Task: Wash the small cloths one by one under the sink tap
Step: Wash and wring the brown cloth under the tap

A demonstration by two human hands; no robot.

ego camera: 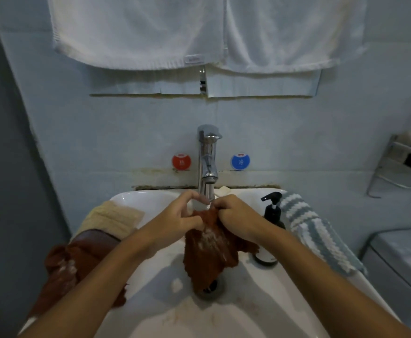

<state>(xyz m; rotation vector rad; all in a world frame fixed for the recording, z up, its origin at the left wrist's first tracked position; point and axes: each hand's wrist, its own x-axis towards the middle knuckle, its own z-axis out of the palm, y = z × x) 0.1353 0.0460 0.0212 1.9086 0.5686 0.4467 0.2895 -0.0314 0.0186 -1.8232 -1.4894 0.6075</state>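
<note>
A rust-brown small cloth [211,252] with soap foam on it hangs over the white sink [260,313], right under the chrome tap [207,164]. Water runs from the spout onto its top edge. My left hand [182,215] pinches the cloth's upper left edge and my right hand [236,215] grips its upper right edge. The lower end of the cloth reaches the drain [211,289]. A second rust-brown cloth [68,272], also foamy, lies on the sink's left rim, with a beige cloth [112,220] behind it. A blue-and-white striped cloth [316,232] drapes over the right rim.
A black pump soap bottle [271,215] stands on the right rim close to my right wrist. White towels [199,30] hang on the wall above. A metal wall rack [404,164] is at the right, a toilet cistern [404,259] below it.
</note>
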